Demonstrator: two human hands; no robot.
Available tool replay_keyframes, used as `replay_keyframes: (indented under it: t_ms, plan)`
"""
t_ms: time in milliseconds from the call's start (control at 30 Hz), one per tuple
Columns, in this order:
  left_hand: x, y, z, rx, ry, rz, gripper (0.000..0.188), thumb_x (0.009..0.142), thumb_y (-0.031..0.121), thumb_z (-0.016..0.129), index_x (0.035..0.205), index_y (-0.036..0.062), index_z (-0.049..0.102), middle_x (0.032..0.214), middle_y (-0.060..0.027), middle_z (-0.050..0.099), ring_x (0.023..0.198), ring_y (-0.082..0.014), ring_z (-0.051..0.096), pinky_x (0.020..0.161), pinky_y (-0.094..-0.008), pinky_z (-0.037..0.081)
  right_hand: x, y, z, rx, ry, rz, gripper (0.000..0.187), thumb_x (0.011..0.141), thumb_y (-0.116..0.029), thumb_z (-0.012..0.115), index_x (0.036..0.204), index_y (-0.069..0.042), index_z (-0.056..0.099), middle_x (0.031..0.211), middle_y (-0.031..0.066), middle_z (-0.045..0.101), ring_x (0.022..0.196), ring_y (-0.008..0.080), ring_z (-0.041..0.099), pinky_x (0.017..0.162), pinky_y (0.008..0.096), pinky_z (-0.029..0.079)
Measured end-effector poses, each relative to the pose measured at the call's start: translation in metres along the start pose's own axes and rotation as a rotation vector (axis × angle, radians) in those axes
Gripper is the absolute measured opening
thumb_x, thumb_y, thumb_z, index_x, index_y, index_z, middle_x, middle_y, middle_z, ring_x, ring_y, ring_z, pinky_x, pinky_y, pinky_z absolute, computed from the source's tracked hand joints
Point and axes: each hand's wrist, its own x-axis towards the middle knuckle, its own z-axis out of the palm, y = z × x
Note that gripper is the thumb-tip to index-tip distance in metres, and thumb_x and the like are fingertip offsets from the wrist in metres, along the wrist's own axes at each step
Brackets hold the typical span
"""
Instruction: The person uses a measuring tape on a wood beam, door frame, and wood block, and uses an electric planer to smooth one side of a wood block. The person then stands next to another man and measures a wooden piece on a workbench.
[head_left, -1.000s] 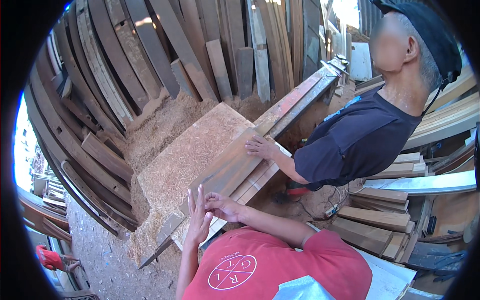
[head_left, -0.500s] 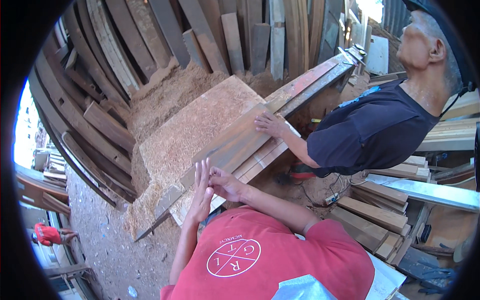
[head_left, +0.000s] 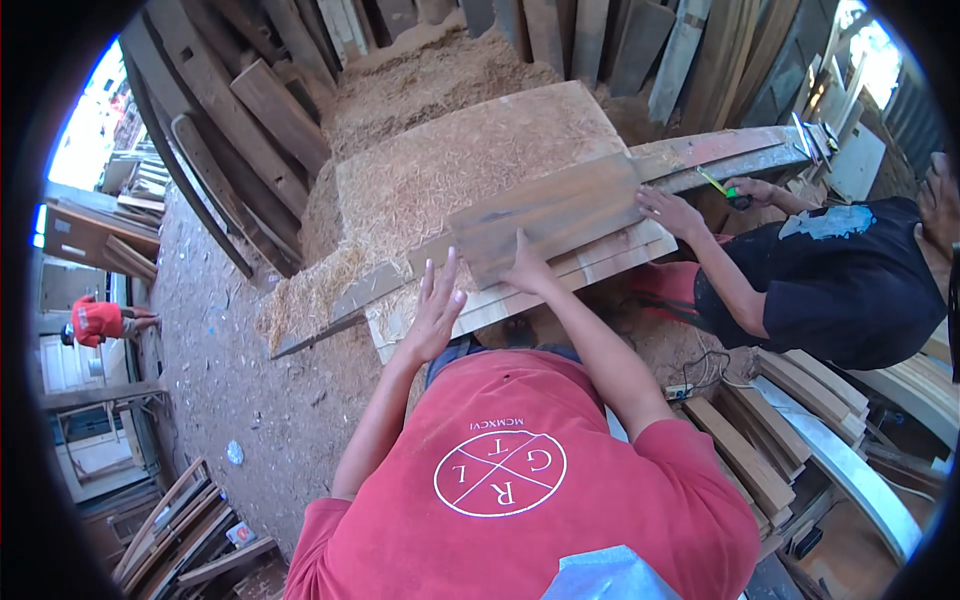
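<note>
A brown wooden board (head_left: 560,210) lies slantwise across a workbench scattered with wood shavings. My right hand (head_left: 530,270) rests at its near edge, index finger stretched over the face and thumb apart; the other fingers are hard to make out. Just left of the board, my left hand (head_left: 435,312) is raised with fingers spread, holding nothing. A co-worker's hand (head_left: 672,212) touches the board's right end. The co-worker's other hand (head_left: 757,192) holds a tape measure (head_left: 738,198) with a short yellow-green blade showing.
A shavings-strewn panel (head_left: 480,150) is beyond the board. Planks (head_left: 240,120) lean along the far side. Stacked timber (head_left: 745,460) lies at the right, near a power strip (head_left: 680,392). Another person in red (head_left: 97,320) is far left.
My hands, close together before, have parted; the right now touches the board. My view has swung left. The co-worker has leaned in, and a tape measure has come into view.
</note>
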Motion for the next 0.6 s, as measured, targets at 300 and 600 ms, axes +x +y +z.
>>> replay_keyframes:
  t_ms: [300, 600]
  plan:
    - [-0.015, -0.035, -0.006, -0.377, 0.217, -0.060, 0.071, 0.098, -0.006, 0.030, 0.158, 0.0212, 0.003, 0.142, -0.0257, 0.049, 0.133, -0.0341, 0.049, 0.111, -0.0378, 0.035, -0.033, -0.006, -0.010, 0.084, -0.237, -0.065, 0.069, 0.081, -0.018, 0.063, 0.145, -0.006, 0.038, 0.092, 0.0175, 0.068, 0.086, 0.0344, 0.066, 0.079, 0.0440, 0.051]
    - [-0.050, -0.110, -0.002, -0.353, 0.271, -0.187, 0.092, 0.081, -0.022, 0.025, 0.159, 0.0202, 0.001, 0.149, -0.0306, 0.038, 0.137, -0.0350, 0.044, 0.111, -0.0380, 0.036, -0.094, 0.055, -0.037, -0.055, -0.086, 0.024, 0.064, 0.085, -0.013, 0.063, 0.144, -0.007, 0.040, 0.089, 0.0151, 0.064, 0.080, 0.0315, 0.065, 0.076, 0.0415, 0.052]
